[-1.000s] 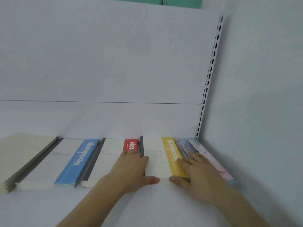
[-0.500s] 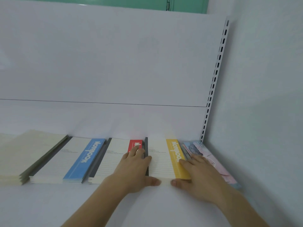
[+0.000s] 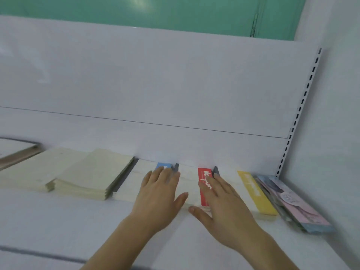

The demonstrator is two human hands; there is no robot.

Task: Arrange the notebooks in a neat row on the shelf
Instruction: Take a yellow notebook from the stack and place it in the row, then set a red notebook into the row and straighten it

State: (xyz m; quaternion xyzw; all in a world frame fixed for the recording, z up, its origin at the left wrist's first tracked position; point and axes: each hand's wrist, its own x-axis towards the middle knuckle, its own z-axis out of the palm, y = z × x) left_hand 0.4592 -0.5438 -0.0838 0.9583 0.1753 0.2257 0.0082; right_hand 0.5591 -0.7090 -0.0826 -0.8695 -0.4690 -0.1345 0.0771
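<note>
Both hands lie flat, fingers spread: left hand [image 3: 158, 193] on the blue notebook [image 3: 163, 166], right hand [image 3: 222, 203] on the red notebook [image 3: 204, 184], probably squaring the row along the shelf [image 3: 58, 221] back edge.

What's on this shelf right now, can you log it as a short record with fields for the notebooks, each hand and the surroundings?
Notebooks: flat in a row on the white shelf; cream stacks, blue-strip notebook, red-strip notebook, yellow-strip notebook, pink and blue stack at the right end
Left hand: fingers straight, resting on the blue-strip notebook
Right hand: fingers straight, resting on the red-strip notebook
Surroundings: white back panel, slotted upright
</note>
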